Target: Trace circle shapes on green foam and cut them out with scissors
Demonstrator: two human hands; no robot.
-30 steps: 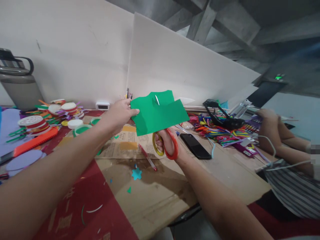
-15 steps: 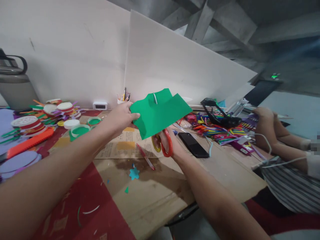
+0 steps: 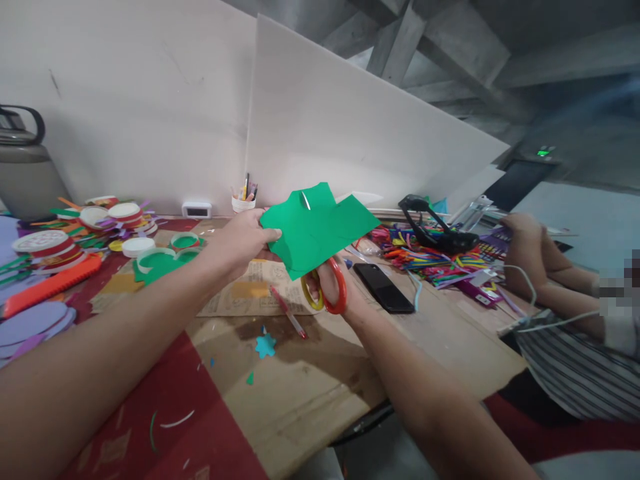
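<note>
A green sheet with an uneven cut outline is held up over the table. My left hand pinches its left edge, thumb on top. Under the sheet's lower edge, my right hand has its fingers in the red and yellow handles of the scissors. A bit of blade tip pokes up through the sheet near its top; the rest of the blades is hidden below it. On the cardboard beneath lie a red pen, a blue flower-shaped cutout and small scraps.
A black phone lies right of my right hand, before a pile of colourful strips. An orange cutter, paper drums and a grey bottle stand or lie left. Another person's arms rest at the right.
The view has shifted slightly. The green sheet has tilted a little, so more of its face shows. Both hands keep their hold on the sheet and the scissors.
</note>
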